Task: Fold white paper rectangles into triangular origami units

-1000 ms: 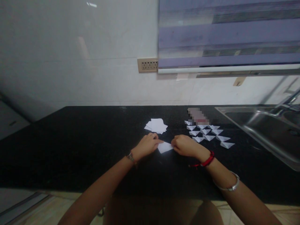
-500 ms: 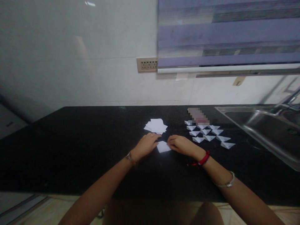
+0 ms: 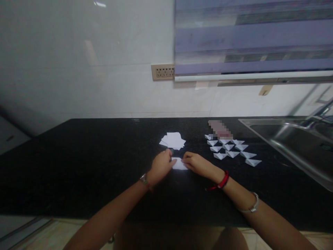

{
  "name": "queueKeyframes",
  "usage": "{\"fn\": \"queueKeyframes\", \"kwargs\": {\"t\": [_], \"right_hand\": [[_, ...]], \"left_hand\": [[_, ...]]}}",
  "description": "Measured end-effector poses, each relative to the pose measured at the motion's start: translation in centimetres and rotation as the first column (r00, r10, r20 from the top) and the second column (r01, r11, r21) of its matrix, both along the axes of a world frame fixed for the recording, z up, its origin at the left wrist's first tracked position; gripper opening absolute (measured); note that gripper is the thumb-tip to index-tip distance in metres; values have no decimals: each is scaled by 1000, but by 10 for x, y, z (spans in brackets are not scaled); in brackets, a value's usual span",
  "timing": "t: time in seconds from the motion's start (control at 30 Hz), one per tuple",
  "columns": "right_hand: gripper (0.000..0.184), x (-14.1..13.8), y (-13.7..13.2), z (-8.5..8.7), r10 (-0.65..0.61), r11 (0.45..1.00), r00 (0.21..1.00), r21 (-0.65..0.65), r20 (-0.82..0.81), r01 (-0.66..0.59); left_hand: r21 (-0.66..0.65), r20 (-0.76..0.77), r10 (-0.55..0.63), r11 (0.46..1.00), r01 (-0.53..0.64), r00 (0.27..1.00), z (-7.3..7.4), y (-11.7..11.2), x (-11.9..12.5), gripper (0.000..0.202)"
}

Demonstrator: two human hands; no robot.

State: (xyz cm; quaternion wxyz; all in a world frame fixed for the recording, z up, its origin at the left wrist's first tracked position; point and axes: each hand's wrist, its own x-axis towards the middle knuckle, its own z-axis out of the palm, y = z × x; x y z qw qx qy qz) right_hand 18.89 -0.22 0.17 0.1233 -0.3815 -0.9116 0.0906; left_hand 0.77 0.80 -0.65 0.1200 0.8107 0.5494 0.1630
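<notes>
A small white sheet of paper (image 3: 179,164), partly folded, lies on the black countertop between my hands. My left hand (image 3: 161,165) pinches its left edge with thumb and fingers. From the other side, my right hand (image 3: 194,162) has its fingers closed on the paper's upper right part. Just beyond them rests a loose stack of white paper sheets (image 3: 173,140). To the right stand several folded white paper boats (image 3: 228,147) in uneven rows. The fingertips cover part of the paper's top edge.
A blurred pinkish flat object (image 3: 220,129) lies behind the paper boats. At the right a steel sink (image 3: 262,139) is set into the black countertop (image 3: 91,166). A wall socket (image 3: 163,72) and a striped blind (image 3: 249,38) are on the tiled wall behind.
The paper's pointed top no longer shows; its outline is now a low rectangle. My right hand has shifted slightly left, and my left fingers have curled in at the paper's edge.
</notes>
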Motion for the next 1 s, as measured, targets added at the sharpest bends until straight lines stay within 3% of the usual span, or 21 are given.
{"fn": "queueKeyframes", "kwargs": {"t": [0.1, 0.23, 0.43, 0.53, 0.7, 0.87, 1.0], "right_hand": [[21, -1, 0, -1, -11, 1000, 1000, -9, -17, 11], [20, -3, -1, 0, -30, 999, 999, -23, -32, 30], [21, -3, -1, -3, -30, 1000, 1000, 7, -5, 30], [21, -4, -2, -3, -44, 999, 999, 17, 31, 43], [21, -5, -3, 1, -49, 999, 997, -1, 60, 49], [22, -5, -3, 5, -49, 998, 995, -26, 82, 51], [22, -7, -5, 8, -63, 997, 994, -46, 85, 67]], "left_hand": [[35, -31, -1, 999, 2, 1000, -3, 0, 1, 33], [24, -5, -33, 999, 33, 999, -4, -1, 4, 24], [-13, -146, 97, 995, -100, 985, 2, -5, 4, 45], [-66, -159, 82, 993, -93, 984, 3, -4, 3, 38], [-61, -37, 59, 996, -61, 998, 3, -3, 4, 24], [-42, 53, 49, 998, -47, 997, -1, -1, 6, 29], [-12, 16, 1, 1000, -1, 1000, -5, 2, 5, 14]]}}
